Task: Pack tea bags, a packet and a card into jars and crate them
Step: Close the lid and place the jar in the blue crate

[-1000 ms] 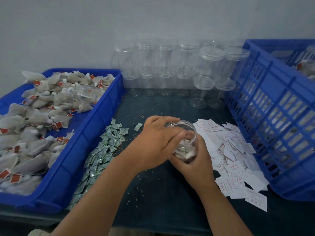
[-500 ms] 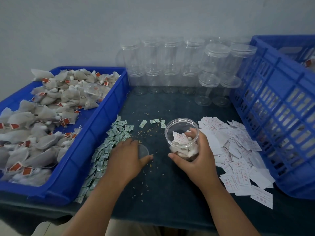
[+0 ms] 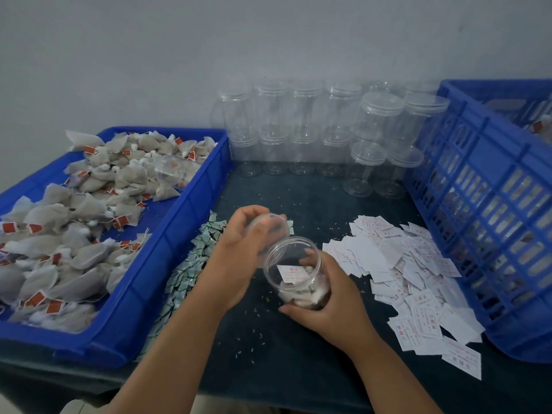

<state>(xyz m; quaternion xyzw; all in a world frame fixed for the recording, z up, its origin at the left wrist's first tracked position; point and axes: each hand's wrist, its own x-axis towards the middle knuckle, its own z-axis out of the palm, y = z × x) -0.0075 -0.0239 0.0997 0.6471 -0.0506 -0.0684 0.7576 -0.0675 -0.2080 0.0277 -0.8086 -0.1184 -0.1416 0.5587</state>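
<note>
**A:** What had changed on the bench?

**B:** Half a second before, the left hand lay low on the dark cloth beside the green packets. Now it had risen, fingers and thumb curled round a clear round lid held tilted just above the jar, at its far left.

**A:** And the jar?

**B:** It stayed near the middle of the table. The right hand wrapped it, thumb in front, fingers behind. Filling seemed finished; capping looked next, then the blue slatted crate on the right.

**A:** What was inside?

**B:** A white printed card stood on soft, pale mesh tea bags, with a hint of green by them. The jar was thin, glossy, see-through plastic.

**A:** Around it?

**B:** Flat paper cards were heaped at the right, pillowy red-tagged tea bags filled a smooth blue tray at the left, and empty lidded jars were stacked at the far wall.
</note>
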